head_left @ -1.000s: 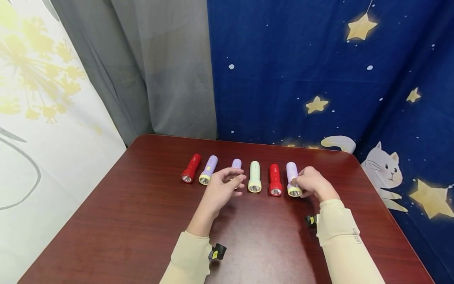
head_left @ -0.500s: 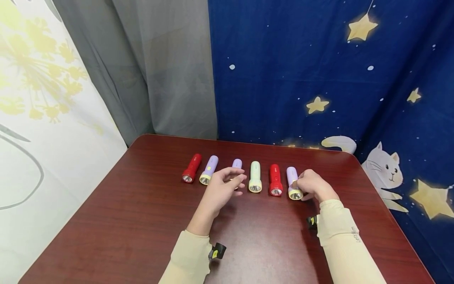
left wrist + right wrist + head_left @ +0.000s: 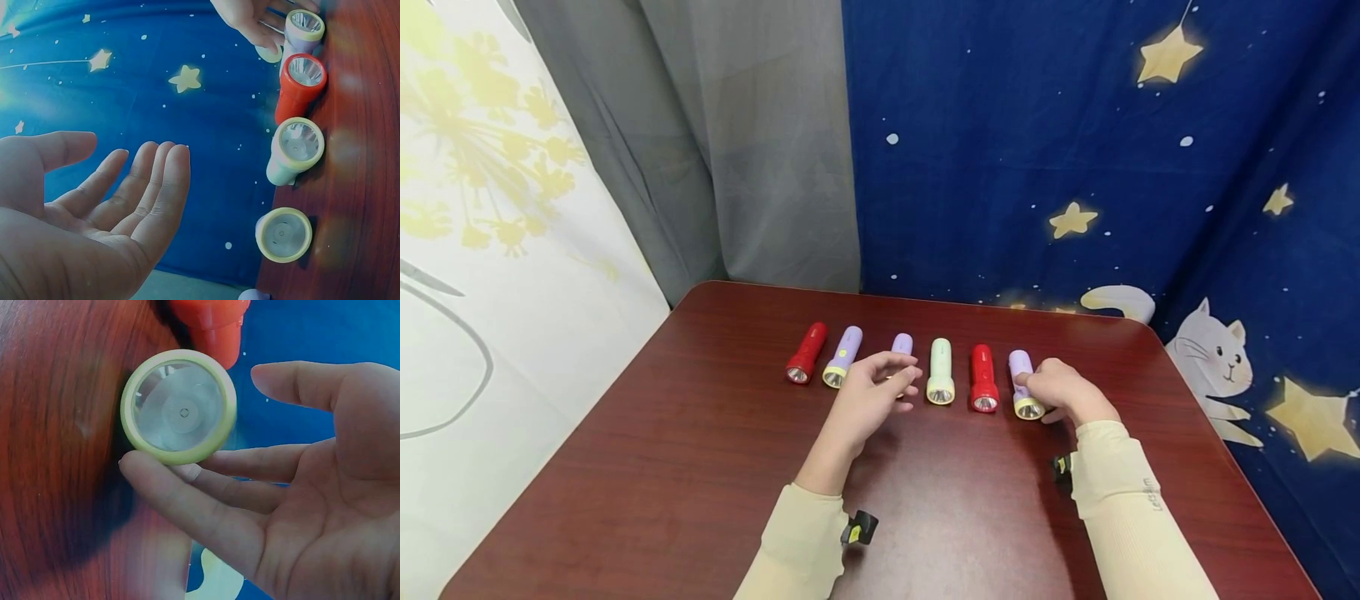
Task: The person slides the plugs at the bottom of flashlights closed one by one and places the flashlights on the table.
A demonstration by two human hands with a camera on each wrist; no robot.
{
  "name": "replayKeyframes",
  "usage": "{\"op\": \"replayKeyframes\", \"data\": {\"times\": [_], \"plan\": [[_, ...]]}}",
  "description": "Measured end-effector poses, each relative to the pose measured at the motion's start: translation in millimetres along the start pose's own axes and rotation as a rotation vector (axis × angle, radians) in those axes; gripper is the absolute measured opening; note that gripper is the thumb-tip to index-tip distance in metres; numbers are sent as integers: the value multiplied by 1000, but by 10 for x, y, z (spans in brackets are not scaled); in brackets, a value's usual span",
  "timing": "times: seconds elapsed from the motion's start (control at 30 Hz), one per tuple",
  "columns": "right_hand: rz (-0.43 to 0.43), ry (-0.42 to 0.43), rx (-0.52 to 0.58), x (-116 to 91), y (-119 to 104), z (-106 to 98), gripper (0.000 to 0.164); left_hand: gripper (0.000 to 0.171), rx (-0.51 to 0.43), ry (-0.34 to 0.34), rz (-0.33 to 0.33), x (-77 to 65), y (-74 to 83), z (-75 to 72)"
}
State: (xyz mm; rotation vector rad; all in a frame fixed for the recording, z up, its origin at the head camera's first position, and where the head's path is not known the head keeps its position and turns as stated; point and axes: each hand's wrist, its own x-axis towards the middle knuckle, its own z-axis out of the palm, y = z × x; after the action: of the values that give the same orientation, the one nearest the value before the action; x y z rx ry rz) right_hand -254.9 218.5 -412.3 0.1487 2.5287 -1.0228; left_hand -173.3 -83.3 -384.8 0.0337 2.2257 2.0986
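Several flashlights lie in a row, lenses facing me. My right hand is at the rightmost purple flashlight. In the right wrist view its fairly straight fingers touch the side of the yellow-rimmed head, and the thumb stands apart from it. My left hand hovers in front of another purple flashlight, partly hiding it, with relaxed fingers and nothing in them. Between the hands are a pale green flashlight and a red flashlight. Left of the left hand lie a purple flashlight and a red flashlight.
The row stands toward the far part of a dark red-brown wooden table. Behind the far edge hang a grey curtain and a blue curtain with stars. A white patterned cloth is at the left.
The rightmost purple flashlight has slid slightly toward me and a little right, under my right hand. My left hand and the other flashlights stay in place.
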Motion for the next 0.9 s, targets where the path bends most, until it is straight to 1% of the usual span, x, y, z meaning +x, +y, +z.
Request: {"op": "replayKeyframes", "data": {"times": [0.27,0.43,0.47,0.53,0.63,0.67,0.7,0.83,0.9], "plan": [[-10,11,3,-57,3,-10,53,25,3,3,-7,-7,-2,9],[-11,32,-57,-95,23,-26,61,26,11,9,-11,-5,-25,-16],[-24,38,-82,-103,24,-24,61,26,33,14,1,2,-35,-34],[-51,53,-144,-125,22,-15,62,27,138,46,36,15,-56,-80],[-93,76,-227,-177,10,0,63,28,329,124,93,48,-76,-181],[-106,84,-247,-197,4,7,65,28,380,151,112,58,-74,-219],[-115,91,-257,-219,-5,14,66,27,414,176,119,66,-65,-255],[-168,156,-267,-323,-87,62,70,26,416,221,138,87,18,-373],[-171,202,-267,-373,-156,95,74,26,435,233,155,104,60,-405]]}}
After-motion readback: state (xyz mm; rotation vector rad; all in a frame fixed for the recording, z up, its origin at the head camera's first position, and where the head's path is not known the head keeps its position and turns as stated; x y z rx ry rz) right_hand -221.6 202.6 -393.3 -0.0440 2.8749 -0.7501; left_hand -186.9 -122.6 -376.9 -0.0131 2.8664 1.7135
